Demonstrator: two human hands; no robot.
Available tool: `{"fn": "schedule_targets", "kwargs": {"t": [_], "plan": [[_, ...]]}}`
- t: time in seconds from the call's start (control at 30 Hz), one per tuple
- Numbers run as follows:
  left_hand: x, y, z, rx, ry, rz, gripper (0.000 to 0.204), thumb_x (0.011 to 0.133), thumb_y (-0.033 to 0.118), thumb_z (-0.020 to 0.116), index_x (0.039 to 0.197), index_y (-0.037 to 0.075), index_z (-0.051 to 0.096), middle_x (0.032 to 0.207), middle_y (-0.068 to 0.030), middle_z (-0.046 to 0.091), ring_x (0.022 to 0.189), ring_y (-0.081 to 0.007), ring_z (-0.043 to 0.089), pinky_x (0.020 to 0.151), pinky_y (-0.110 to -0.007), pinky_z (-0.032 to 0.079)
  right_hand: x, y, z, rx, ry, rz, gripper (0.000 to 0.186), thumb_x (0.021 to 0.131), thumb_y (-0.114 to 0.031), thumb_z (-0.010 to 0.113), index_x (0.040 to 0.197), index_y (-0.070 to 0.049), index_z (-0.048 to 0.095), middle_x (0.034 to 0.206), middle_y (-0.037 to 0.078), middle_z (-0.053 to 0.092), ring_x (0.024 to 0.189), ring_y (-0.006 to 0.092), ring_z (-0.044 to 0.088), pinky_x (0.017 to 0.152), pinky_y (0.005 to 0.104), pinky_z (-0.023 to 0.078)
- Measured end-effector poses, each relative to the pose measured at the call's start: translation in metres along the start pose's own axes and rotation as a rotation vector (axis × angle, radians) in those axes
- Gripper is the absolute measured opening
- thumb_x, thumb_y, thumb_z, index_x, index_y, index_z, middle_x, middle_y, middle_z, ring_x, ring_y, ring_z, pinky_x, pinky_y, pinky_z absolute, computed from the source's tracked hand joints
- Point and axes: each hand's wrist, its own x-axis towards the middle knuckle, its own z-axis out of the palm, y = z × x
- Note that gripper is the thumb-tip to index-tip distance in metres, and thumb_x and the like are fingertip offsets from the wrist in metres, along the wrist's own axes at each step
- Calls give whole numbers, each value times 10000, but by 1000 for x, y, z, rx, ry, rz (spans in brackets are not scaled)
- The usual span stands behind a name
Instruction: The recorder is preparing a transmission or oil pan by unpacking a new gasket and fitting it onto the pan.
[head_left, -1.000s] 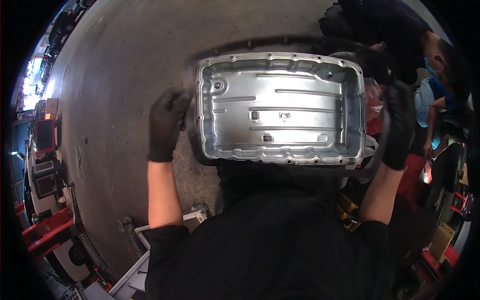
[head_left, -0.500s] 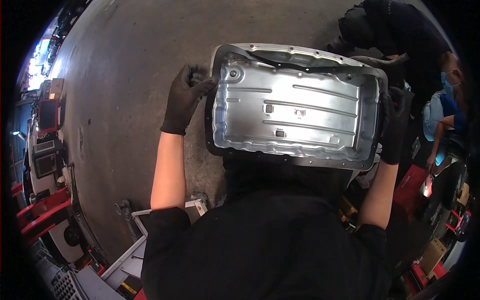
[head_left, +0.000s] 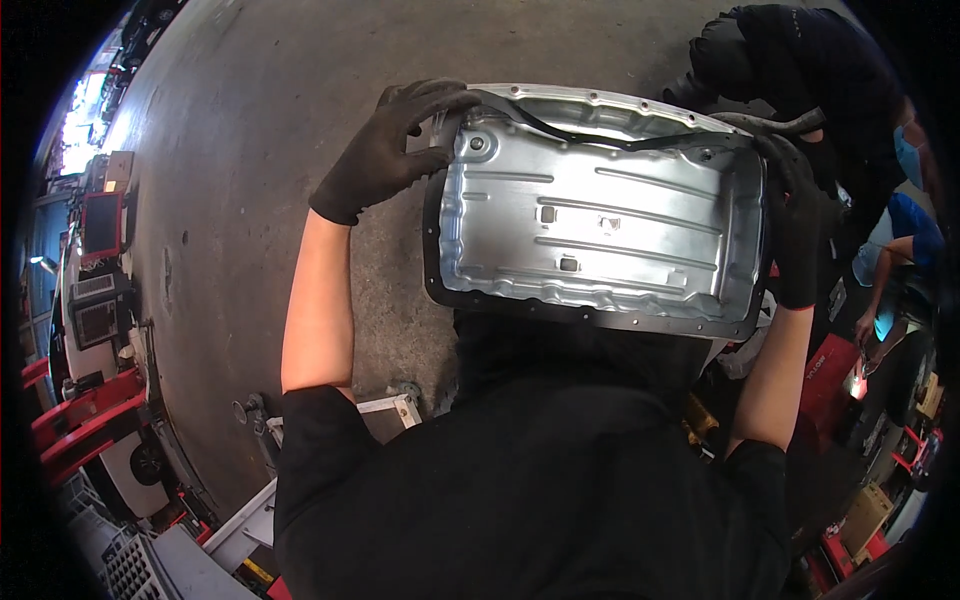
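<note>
Concrete floor (head_left: 260, 150) spreads beyond a rectangular silver pan (head_left: 620, 200) in front of the person, its black gasket (head_left: 610, 319) laid along the near rim but sagging inside the far one, a stretch apparently left unseated. The left hand (head_left: 390, 150), thumb and fingers parted, touches the far left corner; the right hand (head_left: 797, 220) curls at the right edge, its grip unclear.

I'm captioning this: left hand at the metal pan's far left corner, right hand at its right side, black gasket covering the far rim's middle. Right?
Not quite: in the head view, the black gasket bows inward over the metal pan, leaving the middle of the far rim bare. The rest stands.
</note>
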Motion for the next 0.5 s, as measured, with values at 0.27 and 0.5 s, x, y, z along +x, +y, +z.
{"fn": "schedule_targets", "kwargs": {"t": [0.27,0.5], "plan": [[3,4,-1,21,19,29,534,788,282,783,1311,202,713,1408,-81,594,1311,-275,519,979,-398,484,-4,-6,-16,350,-77,305,433,947,-70,508,1354,-44,654,1315,115,686,1197,200,645,1065,327,459],[-2,-8,1,-175,34,-28,492,781,245,793,1231,62,717,1246,-44,661,1180,-187,572,908,-330,458,-5,-9,-14,220,-32,187,354,929,-36,582,1259,-44,709,1245,90,704,1118,193,659,1019,313,476]]}}
